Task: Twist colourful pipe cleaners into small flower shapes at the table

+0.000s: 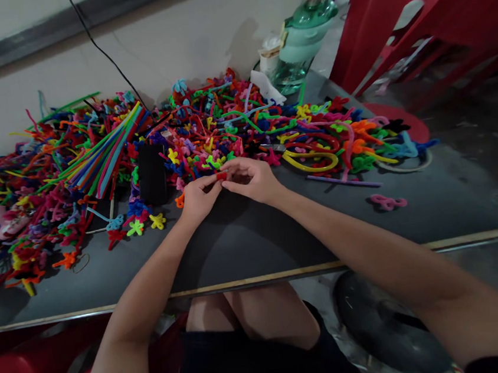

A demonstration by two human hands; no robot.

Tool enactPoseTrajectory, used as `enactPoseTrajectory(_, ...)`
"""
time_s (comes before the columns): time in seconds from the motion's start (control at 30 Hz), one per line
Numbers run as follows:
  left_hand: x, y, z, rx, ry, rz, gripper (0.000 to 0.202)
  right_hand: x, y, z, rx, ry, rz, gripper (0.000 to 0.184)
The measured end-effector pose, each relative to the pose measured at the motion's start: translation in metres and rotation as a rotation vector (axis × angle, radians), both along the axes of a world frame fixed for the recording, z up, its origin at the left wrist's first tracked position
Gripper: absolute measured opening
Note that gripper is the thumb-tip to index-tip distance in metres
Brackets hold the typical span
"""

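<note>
Above the middle of the dark table point(255, 245), my left hand point(199, 199) and my right hand point(254, 177) meet at the fingertips. Both pinch a small fuzzy red pipe cleaner piece point(222, 177) between thumb and fingers; most of it is covered by the fingers, so its full shape is hidden. A black phone point(152, 174) lies left of my left hand. Right of my right hand rest scissors point(311, 161) with a yellow handle. Yellow point(158, 221) and green point(135, 227) flower-shaped pipe cleaner pieces lie nearer to me on the left.
A heap of colourful pipe cleaners point(208, 134) spreads along the wall, with a bundle of straight ones point(107, 151) on top. A green bottle point(300, 38) stands at the back right. A purple pipe cleaner point(344, 180) and a pink looped piece point(387, 201) lie to the right. Red chairs point(376, 16) stand beyond.
</note>
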State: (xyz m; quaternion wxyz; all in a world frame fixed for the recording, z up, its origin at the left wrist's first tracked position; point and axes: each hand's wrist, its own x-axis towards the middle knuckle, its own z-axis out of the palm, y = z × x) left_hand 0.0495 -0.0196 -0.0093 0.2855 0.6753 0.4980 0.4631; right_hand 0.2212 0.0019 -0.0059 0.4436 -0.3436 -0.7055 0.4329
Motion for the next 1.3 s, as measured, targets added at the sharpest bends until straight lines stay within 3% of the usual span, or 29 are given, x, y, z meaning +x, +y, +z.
enactPoseTrajectory(0.17,0.001,-0.004,0.007,0.086,0.172,0.023,0.026,0.001,0.003,0.001,0.018,-0.046,-0.078,0.026)
enactPoseTrajectory(0.37,0.001,-0.004,0.008,0.047,0.033,0.148,0.017,-0.001,0.002,0.002,-0.015,-0.051,-0.130,0.026)
enactPoseTrajectory(0.67,0.001,0.002,-0.001,-0.110,-0.166,0.028,0.015,0.000,0.002,0.003,-0.094,0.013,-0.107,0.032)
enactPoseTrajectory(0.93,-0.002,0.001,0.000,-0.079,-0.146,0.073,0.015,0.005,0.010,-0.001,-0.175,0.085,0.073,0.031)
enactPoseTrajectory(1.3,-0.002,-0.005,0.001,-0.078,-0.125,-0.085,0.014,0.004,0.008,-0.002,-0.159,0.047,0.079,0.037)
